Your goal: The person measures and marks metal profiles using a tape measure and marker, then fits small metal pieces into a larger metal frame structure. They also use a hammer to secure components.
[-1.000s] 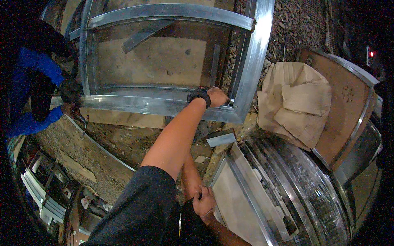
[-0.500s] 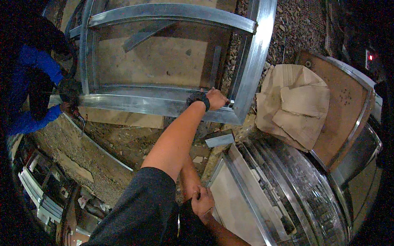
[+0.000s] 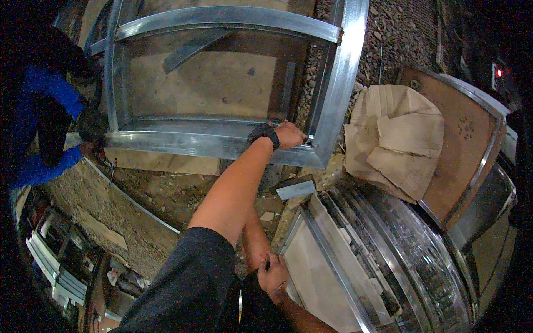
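Note:
A grey metal frame (image 3: 189, 140) with a crossbar lies across the upper middle. My left hand (image 3: 290, 135), with a dark watch at the wrist, is at the frame's lower right corner. Its fingers are bent and closed beside a small bright piece (image 3: 311, 139) at the inner edge; whether they hold it is hidden. Lower down, my right hand (image 3: 273, 275) rests against my bare leg (image 3: 254, 241), its fingers bent and apart with nothing visible in them.
At the left, a person in blue sleeves (image 3: 53, 86) bends over the frame's other end. Crumpled cardboard (image 3: 408, 133) lies on a brown panel (image 3: 463, 119) at the right. Stacked metal-edged panels (image 3: 383, 250) stand at the lower right. A short metal offcut (image 3: 296, 190) lies near the corner.
The whole view has shifted very slightly. Both my hands keep their places at the frame corner and on my leg.

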Motion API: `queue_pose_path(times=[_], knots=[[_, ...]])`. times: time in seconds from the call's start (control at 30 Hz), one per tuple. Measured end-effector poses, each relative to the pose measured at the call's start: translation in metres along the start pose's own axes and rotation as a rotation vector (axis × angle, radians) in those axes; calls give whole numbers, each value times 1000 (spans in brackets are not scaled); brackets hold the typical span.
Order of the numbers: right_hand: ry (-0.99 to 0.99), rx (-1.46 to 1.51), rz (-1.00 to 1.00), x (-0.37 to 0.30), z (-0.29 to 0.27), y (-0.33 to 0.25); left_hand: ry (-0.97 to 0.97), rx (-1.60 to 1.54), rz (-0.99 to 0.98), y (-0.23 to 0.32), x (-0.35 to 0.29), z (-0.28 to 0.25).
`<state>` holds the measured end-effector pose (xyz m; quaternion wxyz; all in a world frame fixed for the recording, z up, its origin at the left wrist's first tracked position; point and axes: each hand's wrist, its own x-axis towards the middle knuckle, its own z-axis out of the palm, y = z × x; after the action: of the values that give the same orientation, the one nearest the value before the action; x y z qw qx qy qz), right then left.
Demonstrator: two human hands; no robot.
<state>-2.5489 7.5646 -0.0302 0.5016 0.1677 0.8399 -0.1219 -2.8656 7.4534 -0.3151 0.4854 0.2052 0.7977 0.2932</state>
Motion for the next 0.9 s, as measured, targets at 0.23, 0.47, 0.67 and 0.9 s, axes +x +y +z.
queue_pose_path(times=[0.23,0.47,0.67,0.9], knots=[[26,-6,-6,-2,7,4,11,-406,-222,-2,-6,1],[16,-4,-13,0,5,3,20,-466,-222,-14,8,21],[18,-11,11,-1,9,4,-5,-456,-220,-12,6,19],[-30,0,30,1,3,1,-27,-441,-214,-14,8,24]])
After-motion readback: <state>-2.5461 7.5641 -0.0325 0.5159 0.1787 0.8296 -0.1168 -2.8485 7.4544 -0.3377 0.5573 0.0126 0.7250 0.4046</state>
